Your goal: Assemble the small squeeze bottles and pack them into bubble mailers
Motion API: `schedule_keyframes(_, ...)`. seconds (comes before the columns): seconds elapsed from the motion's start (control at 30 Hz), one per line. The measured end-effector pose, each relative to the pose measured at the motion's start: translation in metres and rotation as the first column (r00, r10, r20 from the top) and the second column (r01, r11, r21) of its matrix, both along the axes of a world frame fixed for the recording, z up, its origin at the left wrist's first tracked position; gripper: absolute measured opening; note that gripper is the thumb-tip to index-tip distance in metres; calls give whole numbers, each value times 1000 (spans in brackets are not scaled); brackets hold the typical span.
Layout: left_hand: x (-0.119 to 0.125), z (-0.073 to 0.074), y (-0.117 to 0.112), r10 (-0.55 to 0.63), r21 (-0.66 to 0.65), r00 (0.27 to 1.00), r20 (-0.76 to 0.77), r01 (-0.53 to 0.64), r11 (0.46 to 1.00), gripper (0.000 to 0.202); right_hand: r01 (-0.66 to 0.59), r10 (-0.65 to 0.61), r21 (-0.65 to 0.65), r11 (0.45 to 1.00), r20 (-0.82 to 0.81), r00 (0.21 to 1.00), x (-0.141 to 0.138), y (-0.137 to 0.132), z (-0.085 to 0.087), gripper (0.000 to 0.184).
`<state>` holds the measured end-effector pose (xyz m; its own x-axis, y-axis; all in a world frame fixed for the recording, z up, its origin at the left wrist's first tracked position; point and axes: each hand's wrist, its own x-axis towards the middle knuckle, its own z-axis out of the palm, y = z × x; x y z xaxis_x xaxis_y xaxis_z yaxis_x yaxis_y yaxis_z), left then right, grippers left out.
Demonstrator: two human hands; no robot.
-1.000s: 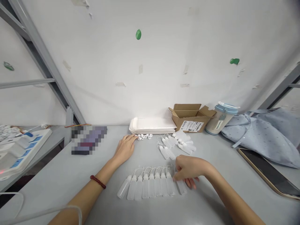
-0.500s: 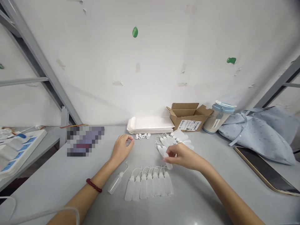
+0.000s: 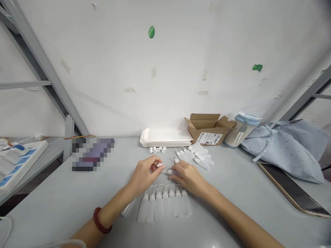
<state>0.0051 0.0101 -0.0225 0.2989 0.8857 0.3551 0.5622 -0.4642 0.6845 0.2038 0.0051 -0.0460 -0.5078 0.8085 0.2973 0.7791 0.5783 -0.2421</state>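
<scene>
My left hand (image 3: pixel 146 174) pinches a small white cap (image 3: pixel 159 165) between thumb and fingertips. My right hand (image 3: pixel 190 177) is closed around a squeeze bottle whose white neck (image 3: pixel 169 172) and thin spout point left, close to the cap; its body is hidden by the fingers. Whether cap and spout touch, I cannot tell. Below, a row of several translucent squeeze bottles (image 3: pixel 165 206) with bent spouts lies side by side. A clearer bottle (image 3: pixel 128 208) lies left of the row, partly behind my left wrist. Beyond my right hand is a pile of similar bottles (image 3: pixel 199 150).
Loose white caps (image 3: pixel 157 150) lie before a stack of white padded envelopes (image 3: pixel 168 137). An open cardboard box (image 3: pixel 209 132), a blue-lidded cup (image 3: pixel 240 131), a light blue cloth bag (image 3: pixel 284 148) and a phone (image 3: pixel 292 187) stand right. A power strip (image 3: pixel 23 165) is left.
My left hand has moved right and now pinches a cap. My right hand has brought a bottle from beside the pile slightly left, so both hands are close together.
</scene>
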Motion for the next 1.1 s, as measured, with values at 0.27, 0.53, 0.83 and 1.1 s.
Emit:
schedule_keyframes(0.27,2,7,-8,-81,-49,990,114,87,995,14,33,-35,-15,999,-188,982,2,-1,1,17)
schedule_keyframes(0.53,8,6,-14,-48,-96,990,130,61,994,17,1,-7,-24,1000,-237,971,-3,-7,4,15)
schedule_keyframes(0.83,8,12,-16,-21,-319,987,158,71,945,22,-66,85,75,995,-288,954,-5,-14,10,15)
schedule_keyframes(1.1,9,10,-18,-12,-418,971,240,115,901,24,-120,141,82,989,-344,928,-9,-18,8,10)
